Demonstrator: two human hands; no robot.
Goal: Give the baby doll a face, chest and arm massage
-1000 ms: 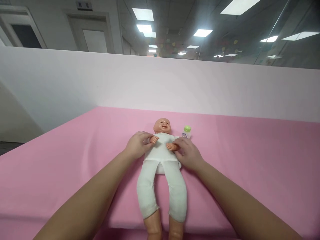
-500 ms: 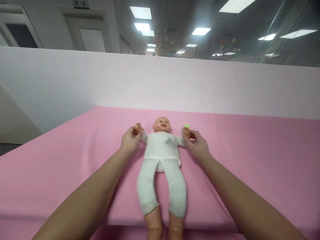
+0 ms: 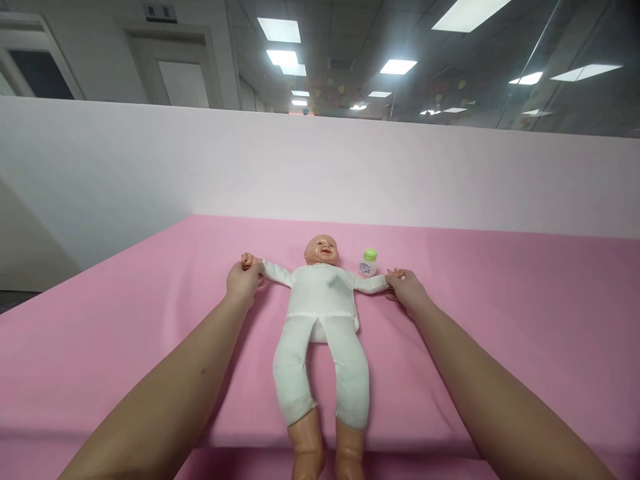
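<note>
A baby doll (image 3: 324, 293) with a white cloth body lies on its back, its head away from me and its bare plastic feet toward me. Both its arms are stretched out to the sides. My left hand (image 3: 243, 283) is closed around the doll's hand and wrist at the left. On the other side, my right hand (image 3: 407, 290) pinches the doll's other hand, whose small fingers show above mine. Just behind that arm stands a small clear bottle (image 3: 368, 265) with a green cap and a printed label.
Pink cloth (image 3: 500, 320) covers the padded surface under the doll, with a front edge near its ankles. A white low wall (image 3: 320, 170) rises behind it. Beyond are a door (image 3: 184, 83) and a glass pane reflecting ceiling lights.
Both my hands have moved outward, drawing the doll's arms from bent close to its sides to straight out. The bottle, earlier mostly hidden behind the doll's hand, now shows.
</note>
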